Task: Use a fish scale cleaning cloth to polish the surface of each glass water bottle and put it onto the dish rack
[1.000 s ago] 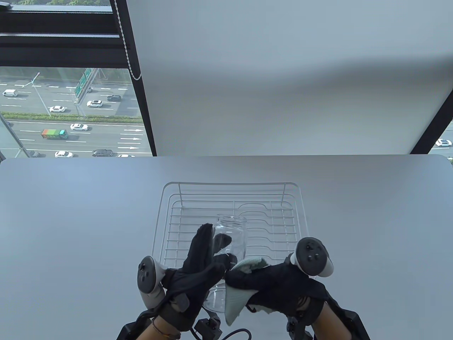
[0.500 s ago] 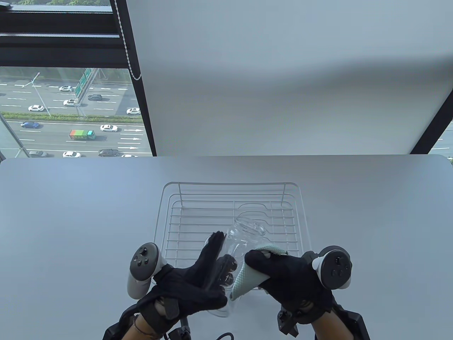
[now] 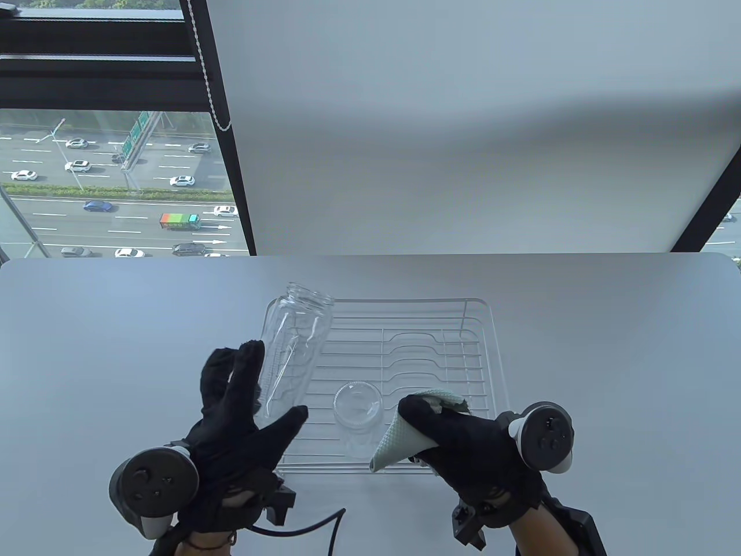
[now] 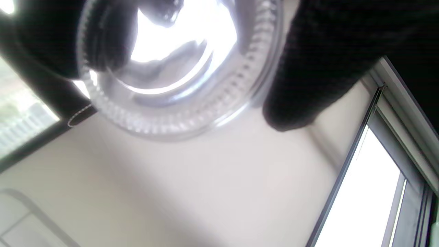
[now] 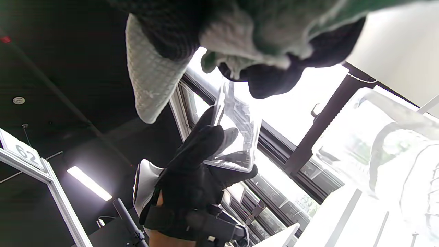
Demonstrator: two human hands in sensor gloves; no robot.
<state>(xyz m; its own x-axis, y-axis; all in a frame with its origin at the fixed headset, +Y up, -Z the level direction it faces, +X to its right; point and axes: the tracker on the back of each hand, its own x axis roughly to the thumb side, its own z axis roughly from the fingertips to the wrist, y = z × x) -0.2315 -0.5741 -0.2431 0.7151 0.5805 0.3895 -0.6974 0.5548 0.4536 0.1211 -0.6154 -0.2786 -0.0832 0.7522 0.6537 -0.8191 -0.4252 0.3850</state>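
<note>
My left hand (image 3: 243, 405) grips a clear glass bottle (image 3: 292, 347) near its base, fingers along one side and thumb on the other. The bottle is tilted, mouth pointing away, in the air over the left edge of the wire dish rack (image 3: 474, 324). In the left wrist view its ribbed base (image 4: 171, 103) fills the top. My right hand (image 3: 457, 440) holds the pale green fish scale cloth (image 3: 393, 446) bunched at the rack's front edge, apart from that bottle. A second glass bottle (image 3: 357, 408) stands upright in the front of the rack, just left of the cloth.
The rack sits mid-table on a grey table (image 3: 116, 324) with bare surface on both sides. A window with a black frame (image 3: 226, 174) and a white blind lie beyond the far edge. A cable (image 3: 324, 521) trails from my left wrist.
My left hand swung the bottle left and away from the cloth, tilting its mouth toward the rack's back left corner. The right hand stayed with the cloth. The bottle standing in the rack came into view.
</note>
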